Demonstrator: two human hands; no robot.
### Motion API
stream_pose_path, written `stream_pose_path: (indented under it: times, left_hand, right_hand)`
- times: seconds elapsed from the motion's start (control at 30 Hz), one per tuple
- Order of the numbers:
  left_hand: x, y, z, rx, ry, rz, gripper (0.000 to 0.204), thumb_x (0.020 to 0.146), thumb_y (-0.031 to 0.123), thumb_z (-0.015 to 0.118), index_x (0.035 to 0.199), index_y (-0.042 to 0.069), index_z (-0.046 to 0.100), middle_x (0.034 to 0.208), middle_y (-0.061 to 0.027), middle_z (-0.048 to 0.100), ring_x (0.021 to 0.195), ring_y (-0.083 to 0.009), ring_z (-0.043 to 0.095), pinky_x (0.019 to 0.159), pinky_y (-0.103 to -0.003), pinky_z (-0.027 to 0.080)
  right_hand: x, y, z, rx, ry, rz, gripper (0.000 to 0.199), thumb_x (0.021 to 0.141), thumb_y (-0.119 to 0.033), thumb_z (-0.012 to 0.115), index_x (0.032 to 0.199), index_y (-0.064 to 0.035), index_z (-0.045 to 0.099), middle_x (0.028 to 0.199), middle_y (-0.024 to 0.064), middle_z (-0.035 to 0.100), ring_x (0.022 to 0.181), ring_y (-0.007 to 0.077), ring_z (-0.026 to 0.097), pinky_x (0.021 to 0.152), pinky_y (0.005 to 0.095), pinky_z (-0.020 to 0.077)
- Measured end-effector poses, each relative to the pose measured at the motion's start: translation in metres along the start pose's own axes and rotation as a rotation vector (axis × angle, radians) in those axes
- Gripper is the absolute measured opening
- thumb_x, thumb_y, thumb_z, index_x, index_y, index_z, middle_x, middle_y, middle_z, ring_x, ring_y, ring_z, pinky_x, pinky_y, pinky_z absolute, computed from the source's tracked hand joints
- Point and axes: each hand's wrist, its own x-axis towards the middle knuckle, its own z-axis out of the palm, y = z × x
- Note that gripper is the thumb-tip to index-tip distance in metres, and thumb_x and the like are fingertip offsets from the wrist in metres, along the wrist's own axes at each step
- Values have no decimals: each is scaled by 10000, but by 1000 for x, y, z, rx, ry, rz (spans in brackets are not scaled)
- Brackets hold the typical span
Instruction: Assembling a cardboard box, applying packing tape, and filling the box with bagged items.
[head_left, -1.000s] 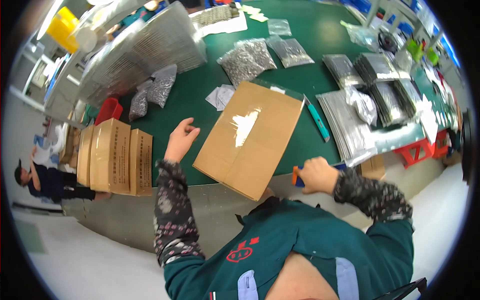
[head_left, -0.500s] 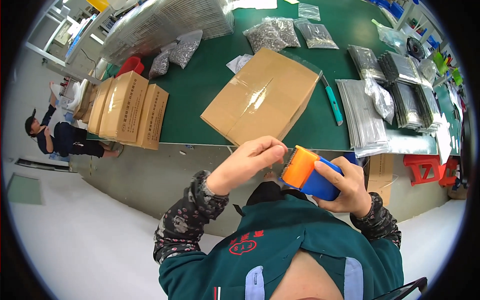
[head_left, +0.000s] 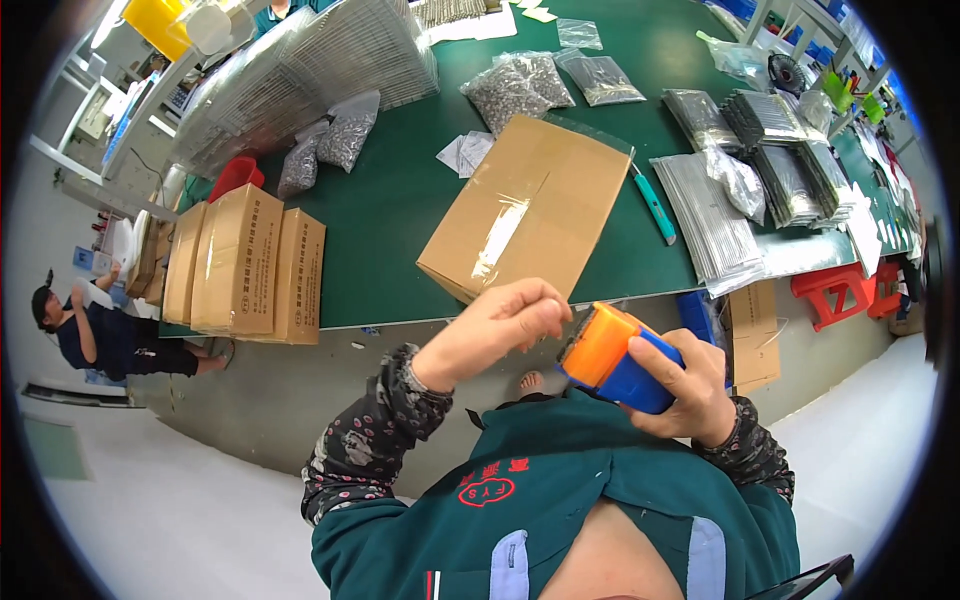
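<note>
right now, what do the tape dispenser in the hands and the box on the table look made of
Tape dispenser: looks like hard moulded plastic, orange and blue, smooth with a slight sheen. Box: brown corrugated cardboard, matte; a glossy strip along its top seam reflects light, probably clear packing tape. Right hand holds the dispenser; left hand pinches at its front.

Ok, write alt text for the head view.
The right hand holds an orange and blue tape dispenser while the left hand pinches at its front edge. Behind, a taped cardboard box lies on a green table.
</note>
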Motion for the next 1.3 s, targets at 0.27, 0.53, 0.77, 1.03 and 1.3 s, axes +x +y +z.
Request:
stream_pose_path:
  times: [0.27, 0.53, 0.77, 1.03, 1.3]
  left_hand:
    - [1, -10, -9, -151, -121, 11, 133, 863, 143, 566, 892, 14, 550, 802, 26, 537, 742, -38, 485, 674, -185, 417]
    - [5, -7, -42, 467, 368, 302, 89, 846, 65, 556, 807, -12, 576, 666, 37, 518, 603, -30, 445, 557, -174, 381]
    - [-9, -20, -111, 675, 593, 347, 133, 810, 79, 597, 754, -34, 553, 595, -29, 539, 554, -61, 463, 506, -216, 401]
    - [0, -54, -121, 803, 689, 413, 144, 777, 100, 621, 745, -13, 538, 617, -102, 543, 528, -167, 511, 511, -270, 419]
    - [3, -49, -120, 608, 704, 42, 568, 722, 243, 682, 1224, 64, 485, 664, -69, 567, 589, -133, 534, 563, -277, 436]
  right_hand:
    - [3, -14, 14, 0, 32, 15, 731, 460, -209, 759, 1165, -187, 565, 798, 93, 524, 593, 226, 535, 512, 310, 453]
    - [0, -27, 3, -48, -130, 181, 692, 510, -189, 721, 1181, -149, 557, 740, 101, 483, 570, 240, 526, 507, 346, 464]
    - [-17, -29, -9, -42, -275, 320, 724, 530, -193, 708, 1228, -155, 516, 698, 107, 439, 541, 251, 495, 494, 353, 444]
    - [0, -25, 2, -112, -385, 331, 683, 582, -244, 697, 1233, -161, 508, 700, 129, 451, 549, 271, 507, 509, 359, 444]
    - [30, -10, 21, -78, -545, 350, 570, 648, -330, 659, 1168, -128, 545, 650, 151, 507, 578, 301, 555, 533, 372, 451]
